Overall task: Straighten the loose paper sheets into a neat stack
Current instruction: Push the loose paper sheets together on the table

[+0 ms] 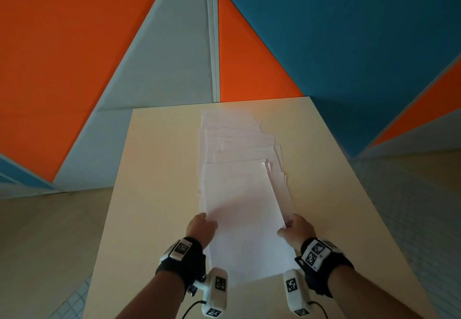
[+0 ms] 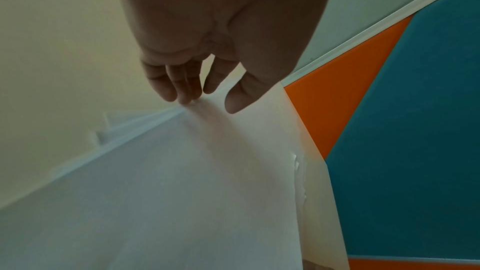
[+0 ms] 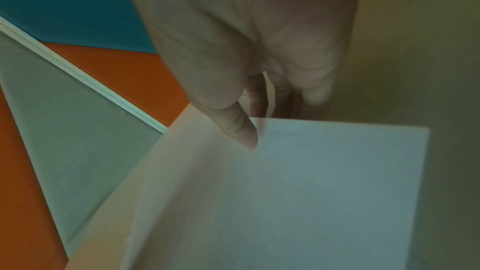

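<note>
Several white paper sheets (image 1: pixel 244 201) lie fanned in a long, uneven run down the middle of the beige table (image 1: pixel 154 194), from its far edge to near me. My left hand (image 1: pixel 202 226) is at the left edge of the nearest sheets. In the left wrist view its thumb (image 2: pixel 233 104) lies on the paper (image 2: pixel 182 182) and its fingertips (image 2: pixel 182 98) meet the paper's edge. My right hand (image 1: pixel 295 229) pinches the right edge. In the right wrist view its thumb (image 3: pixel 246 134) is on top of the sheets (image 3: pixel 311 182) and its fingers go behind the paper's edge.
Bare table surface runs along both sides of the paper. The table's far edge (image 1: pixel 224 103) meets wall panels in orange (image 1: pixel 74 57), grey and blue (image 1: pixel 349 32). Light floor (image 1: pixel 50 231) shows to the left and right of the table.
</note>
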